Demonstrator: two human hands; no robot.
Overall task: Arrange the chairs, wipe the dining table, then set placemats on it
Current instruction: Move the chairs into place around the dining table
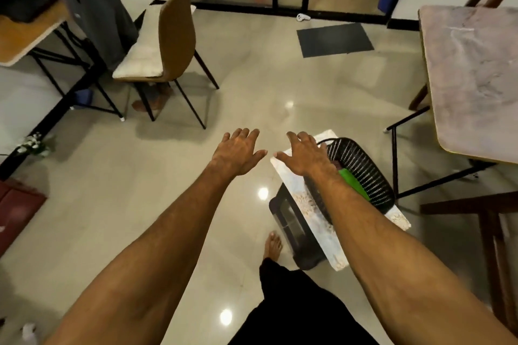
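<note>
Wooden chair (pixel 176 31) faces left; left hand (pixel 238 152) and right hand (pixel 304 152) hover spread, empty.

We see a glossy beige tiled floor (pixel 126 218) carrying nearly everything. On it stands a tan shell chair (pixel 176 33) with a white cushion (pixel 140 56) on its seat. To the right is the dining table (pixel 476 78), its pinkish marbled top on black legs, with a dark wooden chair (pixel 490 221) just beside its near corner. A dark grey floor mat (pixel 335 39) lies flat near the glass partition, with a small white object (pixel 303 17) just beyond it. Near the table a low black stand (pixel 291 227) holds a pale patterned placemat (pixel 291 173), and a black woven basket (pixel 364 171) sits on that. At the left, a wooden desk (pixel 25 33) stands on a black frame.
</note>
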